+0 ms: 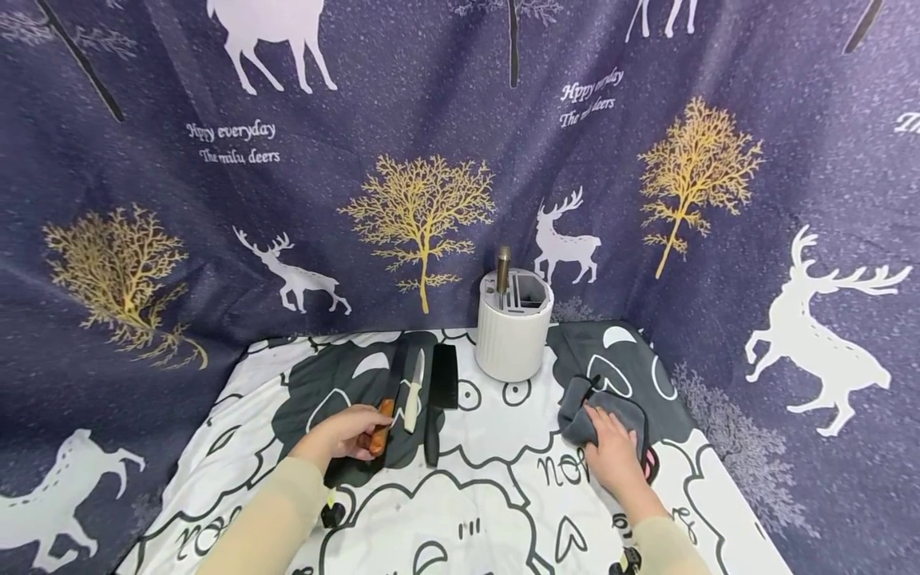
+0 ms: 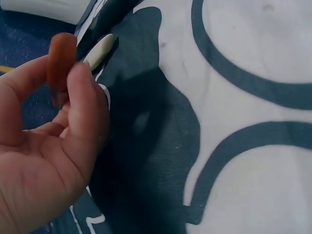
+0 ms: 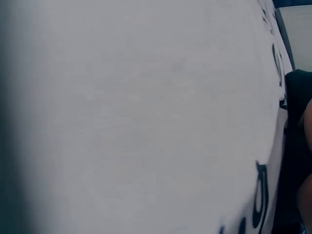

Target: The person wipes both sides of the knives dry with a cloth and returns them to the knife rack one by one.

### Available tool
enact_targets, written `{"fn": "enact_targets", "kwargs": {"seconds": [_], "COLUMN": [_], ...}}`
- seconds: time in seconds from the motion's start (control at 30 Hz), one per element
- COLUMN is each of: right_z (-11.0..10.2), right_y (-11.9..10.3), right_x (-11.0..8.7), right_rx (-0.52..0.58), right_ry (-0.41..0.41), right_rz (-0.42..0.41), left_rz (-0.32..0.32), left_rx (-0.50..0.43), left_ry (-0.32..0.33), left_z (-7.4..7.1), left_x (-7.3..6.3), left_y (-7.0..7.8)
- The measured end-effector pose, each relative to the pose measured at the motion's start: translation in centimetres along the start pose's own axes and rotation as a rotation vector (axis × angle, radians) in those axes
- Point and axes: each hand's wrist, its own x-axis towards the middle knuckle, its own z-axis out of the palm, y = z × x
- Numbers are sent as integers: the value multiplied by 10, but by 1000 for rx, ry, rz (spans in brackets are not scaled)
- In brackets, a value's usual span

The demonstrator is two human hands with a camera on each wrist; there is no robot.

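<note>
In the head view my left hand (image 1: 355,431) pinches the brown handle of a knife (image 1: 382,427); its dark blade points away toward the back. The left wrist view shows the handle (image 2: 62,61) between thumb and fingers. To the right of it lie a small paring knife (image 1: 413,403) with a cream handle and a black cleaver (image 1: 443,375), blades toward the back. My right hand (image 1: 614,447) rests on a folded grey cloth (image 1: 625,411), fingers spread over it. In the right wrist view only a sliver of that hand (image 3: 306,195) shows at the edge.
A white ribbed knife holder (image 1: 513,339) stands at the back, with one brown-handled tool (image 1: 503,267) upright in its slots. A pink-and-black edge (image 1: 651,465) peeks out beside the cloth. Patterned fabric covers the table (image 1: 481,511); a dark curtain (image 1: 446,104) hangs behind.
</note>
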Motion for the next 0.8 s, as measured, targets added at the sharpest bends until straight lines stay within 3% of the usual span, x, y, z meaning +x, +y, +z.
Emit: {"fn": "enact_targets", "kwargs": {"seconds": [0.17, 0.4, 0.6, 0.7, 0.8], "right_z": [-10, -46, -84, -104, -126], "right_y": [2, 13, 24, 21, 9], "right_x": [6, 21, 34, 43, 53], "right_rx": [130, 387, 625, 695, 728], "right_ry": [-11, -91, -129, -135, -111], "right_rz": [47, 245, 447, 472, 416], "left_rz": [14, 53, 89, 109, 129], "left_rx": [-98, -214, -226, -236, -238], "left_ry": [-72, -119, -110, -106, -112], "left_z": [-4, -2, 3, 7, 14], "left_x": [3, 6, 0, -5, -15], "left_y": [-7, -15, -21, -25, -26]}}
